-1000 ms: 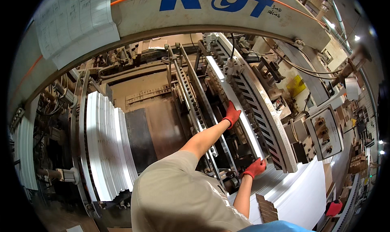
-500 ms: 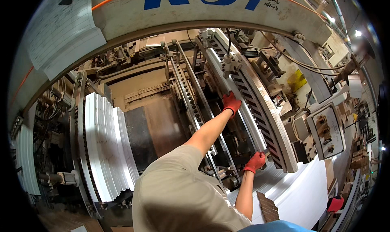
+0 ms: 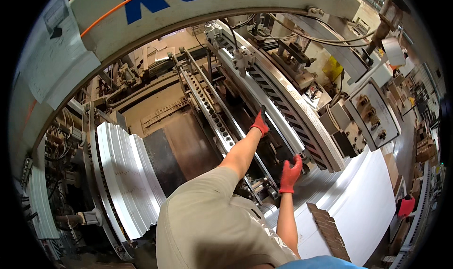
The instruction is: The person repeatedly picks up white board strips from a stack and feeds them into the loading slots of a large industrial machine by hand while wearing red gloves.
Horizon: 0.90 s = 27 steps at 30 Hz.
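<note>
My left hand (image 3: 259, 124), in a red glove, reaches far into the machine and is closed around a short dark handle (image 3: 262, 110) beside a long white rail (image 3: 264, 104). Its bare forearm runs back to my beige sleeve (image 3: 207, 217). My right hand (image 3: 289, 173), also in a red glove, hovers with its fingers spread just left of a black knob (image 3: 302, 160) on the slotted side frame (image 3: 302, 118). It holds nothing.
A perforated metal bar (image 3: 207, 109) runs diagonally through the machine. White sheets stand fanned at the left (image 3: 123, 174), and a flat white stack (image 3: 363, 198) lies at the lower right beside brown cardboard pieces (image 3: 330, 231). A control box with knobs (image 3: 373, 118) hangs at the right.
My left hand has slid farther up along the rail. My right hand has lifted off the frame's lower edge and spread its fingers. The view has tilted closer to the machine.
</note>
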Motion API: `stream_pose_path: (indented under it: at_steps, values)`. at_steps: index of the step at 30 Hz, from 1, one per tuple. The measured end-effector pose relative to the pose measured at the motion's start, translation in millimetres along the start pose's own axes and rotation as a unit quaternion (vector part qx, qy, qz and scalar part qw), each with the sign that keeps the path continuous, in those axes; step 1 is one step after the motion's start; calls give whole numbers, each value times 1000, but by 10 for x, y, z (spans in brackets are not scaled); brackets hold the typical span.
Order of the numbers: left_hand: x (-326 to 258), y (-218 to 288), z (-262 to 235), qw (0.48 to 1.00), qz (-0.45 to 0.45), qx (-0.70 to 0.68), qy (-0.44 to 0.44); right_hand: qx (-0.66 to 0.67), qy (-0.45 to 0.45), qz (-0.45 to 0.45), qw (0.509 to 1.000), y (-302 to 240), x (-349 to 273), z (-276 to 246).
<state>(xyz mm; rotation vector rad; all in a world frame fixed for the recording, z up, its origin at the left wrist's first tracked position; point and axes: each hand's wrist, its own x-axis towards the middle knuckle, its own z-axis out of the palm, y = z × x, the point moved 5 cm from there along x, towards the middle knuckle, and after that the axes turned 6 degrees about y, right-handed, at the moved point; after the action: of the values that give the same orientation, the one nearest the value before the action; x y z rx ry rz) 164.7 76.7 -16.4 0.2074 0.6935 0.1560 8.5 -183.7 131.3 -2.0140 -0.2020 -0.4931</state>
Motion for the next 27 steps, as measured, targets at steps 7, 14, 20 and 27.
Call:
stream_pose_path:
  at_steps: [7,14,20,27]
  values:
    - [-81,125,23,997,34,42,-47,-219,-330,-124,910,-323,-676,169]
    - [207,281,-86,991,92,95,-24,-169,-311,-121,927,-193,-620,265]
    - [138,280,-155,984,108,144,-3,-161,-298,-109,935,-168,-616,267]
    - [-33,238,-71,993,39,115,8,-168,-309,-110,929,-190,-608,294]
